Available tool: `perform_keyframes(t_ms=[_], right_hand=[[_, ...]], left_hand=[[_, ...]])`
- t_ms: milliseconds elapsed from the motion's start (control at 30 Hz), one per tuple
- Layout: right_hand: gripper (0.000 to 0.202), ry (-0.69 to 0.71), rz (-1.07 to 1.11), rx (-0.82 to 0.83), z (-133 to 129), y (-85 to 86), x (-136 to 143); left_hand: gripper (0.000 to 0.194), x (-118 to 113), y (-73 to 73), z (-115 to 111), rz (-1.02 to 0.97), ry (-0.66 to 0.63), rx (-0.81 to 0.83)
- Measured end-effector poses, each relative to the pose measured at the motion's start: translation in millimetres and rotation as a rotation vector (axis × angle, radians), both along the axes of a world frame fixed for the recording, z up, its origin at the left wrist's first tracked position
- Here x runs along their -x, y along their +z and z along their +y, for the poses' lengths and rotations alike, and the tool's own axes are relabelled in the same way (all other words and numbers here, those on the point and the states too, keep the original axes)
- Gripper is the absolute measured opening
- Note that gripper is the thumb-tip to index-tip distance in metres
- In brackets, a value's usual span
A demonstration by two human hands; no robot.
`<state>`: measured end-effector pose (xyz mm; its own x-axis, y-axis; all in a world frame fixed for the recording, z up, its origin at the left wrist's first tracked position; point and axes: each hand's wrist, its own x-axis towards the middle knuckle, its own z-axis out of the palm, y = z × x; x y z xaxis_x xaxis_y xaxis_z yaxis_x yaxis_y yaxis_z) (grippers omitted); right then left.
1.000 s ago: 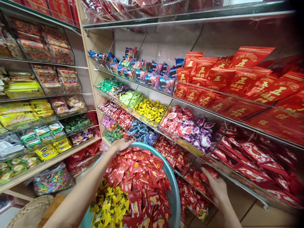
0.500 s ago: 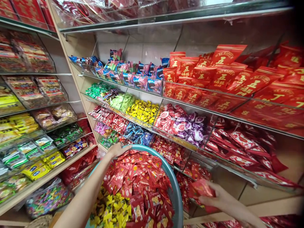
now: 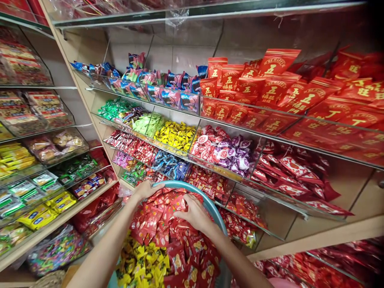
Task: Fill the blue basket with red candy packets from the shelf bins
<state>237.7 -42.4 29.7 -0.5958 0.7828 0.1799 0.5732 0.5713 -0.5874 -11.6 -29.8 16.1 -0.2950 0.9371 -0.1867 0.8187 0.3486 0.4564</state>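
Observation:
My left hand (image 3: 146,191) is closed over the far left part of the rim of a teal plastic basket (image 3: 214,208). Inside the basket, red candy packets (image 3: 153,220) fill the far and right parts, with yellow wrapped candies (image 3: 144,262) heaped at the near left. My right hand (image 3: 195,212) reaches down onto the red packets near the far side, thumb and fingers apart, packets showing between them. Its fingertips touch the pile; I see no packet lifted. Just beyond the basket, a shelf bin holds similar red packets (image 3: 244,206).
Glass-fronted shelves rise ahead, with yellow candies (image 3: 175,135), red and purple wrapped candies (image 3: 222,148) and large red packets (image 3: 276,86). More snack shelves stand on the left, above a clear bag of colourful sweets (image 3: 58,250). A glass shelf edge (image 3: 276,196) juts out at right.
My right hand has moved left from the lower shelf bin, where it held red packets, to the basket's pile. My left hand stays on the rim. The view has shifted slightly.

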Motion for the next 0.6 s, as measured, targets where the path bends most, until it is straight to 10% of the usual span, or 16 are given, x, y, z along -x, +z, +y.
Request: perform_keyframes(t_ms=[233, 600], right_hand=[[0.044, -0.009, -0.075, -0.29, -7.0, 1.3, -11.8], [0.038, 0.046, 0.017, -0.257, -21.8, 10.4, -25.7]], left_hand=[[0.059, -6.8, 0.0, -2.5, -0.004, 0.011, 0.003], [0.057, -33.5, 11.2, -35.4, -0.025, -0.017, 0.047]])
